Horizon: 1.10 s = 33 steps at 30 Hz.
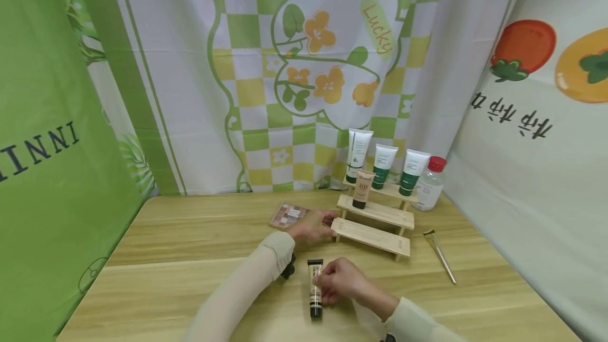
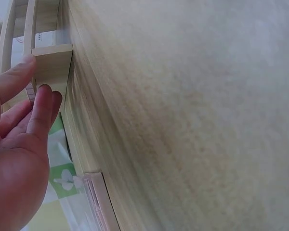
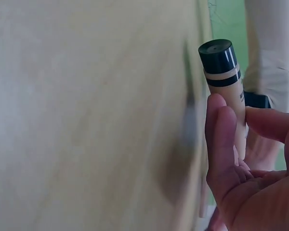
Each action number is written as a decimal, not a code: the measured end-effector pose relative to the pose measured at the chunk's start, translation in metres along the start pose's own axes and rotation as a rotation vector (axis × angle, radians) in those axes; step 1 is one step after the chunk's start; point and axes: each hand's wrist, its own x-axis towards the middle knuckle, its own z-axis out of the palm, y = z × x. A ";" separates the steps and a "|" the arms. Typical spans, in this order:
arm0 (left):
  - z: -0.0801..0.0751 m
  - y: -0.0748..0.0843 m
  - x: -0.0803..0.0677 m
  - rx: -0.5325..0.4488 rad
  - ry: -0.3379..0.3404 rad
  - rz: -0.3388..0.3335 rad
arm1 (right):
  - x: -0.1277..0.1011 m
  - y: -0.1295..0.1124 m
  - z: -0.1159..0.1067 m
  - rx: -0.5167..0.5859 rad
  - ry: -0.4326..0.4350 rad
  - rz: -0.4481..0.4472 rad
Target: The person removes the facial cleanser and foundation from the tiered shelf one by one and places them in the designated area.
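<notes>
A small beige tube with a black cap (image 1: 315, 294) is pinched between the thumb and fingers of my right hand (image 1: 344, 280), cap end toward me. The right wrist view shows the same tube (image 3: 225, 79) raised off the tabletop. My left hand (image 1: 313, 226) is at the left end of a three-tier wooden display rack (image 1: 372, 236). In the left wrist view, the thumb and fingers of this hand (image 2: 19, 163) pinch the edge of a rack shelf (image 2: 30, 29). A BB cream tube (image 1: 362, 190) stands on the middle tier.
White-and-green tubes (image 1: 383, 167) stand on the top tier. Behind the rack's right end is a clear bottle with a red cap (image 1: 429, 186). A flat brush (image 1: 442, 257) lies to the right. An eyeshadow palette (image 1: 287, 215) lies beyond my left wrist. Printed curtains (image 1: 247, 94) enclose the table.
</notes>
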 end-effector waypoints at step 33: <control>-0.001 0.004 0.000 0.058 -0.007 -0.011 | 0.005 -0.001 0.016 0.024 -0.106 0.036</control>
